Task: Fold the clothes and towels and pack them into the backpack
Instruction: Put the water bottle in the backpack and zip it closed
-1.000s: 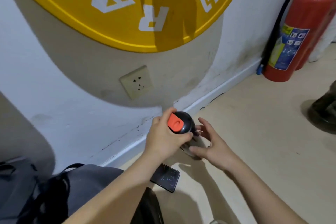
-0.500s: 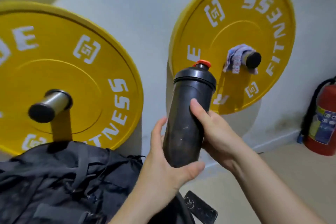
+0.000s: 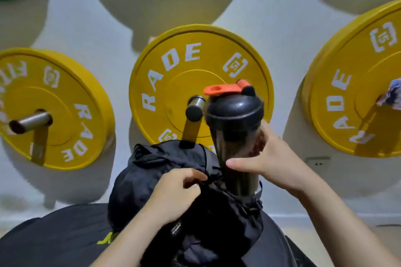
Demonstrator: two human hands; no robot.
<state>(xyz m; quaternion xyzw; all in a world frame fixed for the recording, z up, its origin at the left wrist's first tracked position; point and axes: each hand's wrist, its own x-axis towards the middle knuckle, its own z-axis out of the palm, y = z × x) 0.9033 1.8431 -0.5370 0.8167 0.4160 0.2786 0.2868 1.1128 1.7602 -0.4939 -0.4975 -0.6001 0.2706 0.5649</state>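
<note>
Right hand (image 3: pixel 275 165) wraps the bottle (image 3: pixel 236 136) mid-body so that it stands upright, its base at a side pocket of the backpack (image 3: pixel 152 169) just below my palm. Left hand (image 3: pixel 175 188), beside it, pinches the pocket's edge, apparently to hold the mouth wide.
</note>
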